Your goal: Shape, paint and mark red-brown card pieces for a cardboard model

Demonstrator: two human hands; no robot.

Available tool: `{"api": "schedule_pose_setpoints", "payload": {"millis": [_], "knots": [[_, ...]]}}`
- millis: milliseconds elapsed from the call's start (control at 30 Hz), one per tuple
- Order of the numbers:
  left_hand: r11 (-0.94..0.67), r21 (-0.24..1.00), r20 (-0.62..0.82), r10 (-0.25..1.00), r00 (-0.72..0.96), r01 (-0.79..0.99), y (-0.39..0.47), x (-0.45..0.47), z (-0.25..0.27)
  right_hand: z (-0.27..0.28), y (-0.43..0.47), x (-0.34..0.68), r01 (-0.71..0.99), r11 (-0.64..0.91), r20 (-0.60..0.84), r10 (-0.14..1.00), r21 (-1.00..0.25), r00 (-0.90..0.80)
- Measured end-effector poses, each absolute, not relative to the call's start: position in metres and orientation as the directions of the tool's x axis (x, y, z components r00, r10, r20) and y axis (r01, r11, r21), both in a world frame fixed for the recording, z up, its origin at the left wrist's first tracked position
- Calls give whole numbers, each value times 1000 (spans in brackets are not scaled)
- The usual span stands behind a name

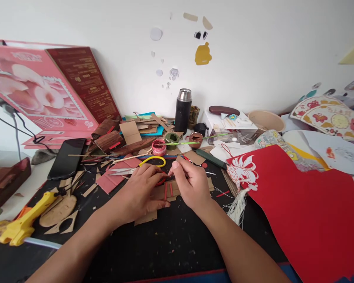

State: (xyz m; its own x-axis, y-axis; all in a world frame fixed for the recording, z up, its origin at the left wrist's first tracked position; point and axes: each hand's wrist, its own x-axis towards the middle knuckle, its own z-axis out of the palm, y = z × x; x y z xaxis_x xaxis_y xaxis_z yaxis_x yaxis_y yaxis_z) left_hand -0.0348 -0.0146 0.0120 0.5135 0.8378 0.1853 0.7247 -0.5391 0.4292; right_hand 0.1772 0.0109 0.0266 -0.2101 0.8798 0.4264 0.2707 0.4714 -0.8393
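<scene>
two bare forearms point(236, 239) are nearest, entering at about five and seven o'clock over the black mat point(177, 251). the left hand point(140, 192) and the right hand point(191, 182) meet around a brown cardboard piece point(176, 195), which lies on the mat, with two short red strips point(165, 192) upright across it. the left hand has its thumb apart from its fingers, the thumb at the lower edge of the cardboard; whether it grips, i cannot tell. the right hand is narrow, its thumb and forefinger brought close together above the strips; if something small is between them, i cannot tell.

from the cardboard piece, the scissors point(125, 171) lie at ten o'clock, partly covered by the left hand. the jar of red paint point(159, 148) stands near twelve, the yellow glue gun point(26, 222) lies toward nine, and the large red sheet point(309, 208) at three.
</scene>
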Motion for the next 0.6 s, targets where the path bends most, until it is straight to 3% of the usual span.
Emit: {"api": "schedule_pose_setpoints", "payload": {"millis": [600], "knots": [[-497, 450, 146, 860, 489, 741, -13, -29, 9, 26, 13, 175, 235, 472, 428, 878, -850, -213]]}}
